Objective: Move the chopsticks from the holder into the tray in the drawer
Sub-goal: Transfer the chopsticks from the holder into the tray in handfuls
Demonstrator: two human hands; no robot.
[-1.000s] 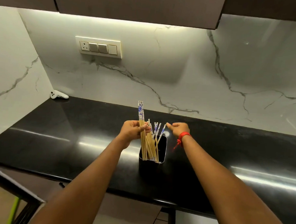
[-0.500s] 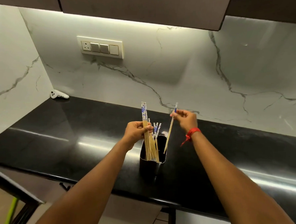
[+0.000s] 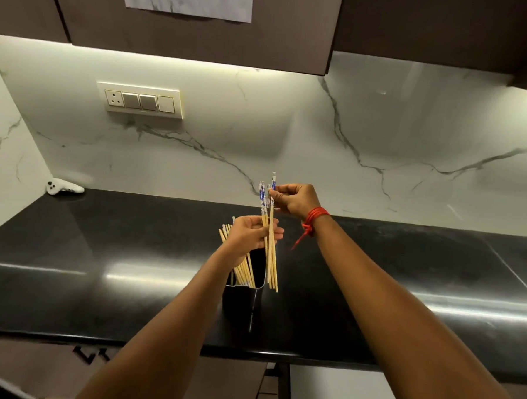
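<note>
Head view: left hand and right hand grip chopsticks above black marble-backed countertop.

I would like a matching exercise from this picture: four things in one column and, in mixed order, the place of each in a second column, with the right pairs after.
Things
1. holder
2. white controller
3. red thread
4. switch panel

Places
A. on the marble wall
B. round the right wrist
C. at the back left corner of the countertop
D. on the countertop below the hands, with chopsticks in it

Pairs: 1-D, 2-C, 3-B, 4-A
</note>
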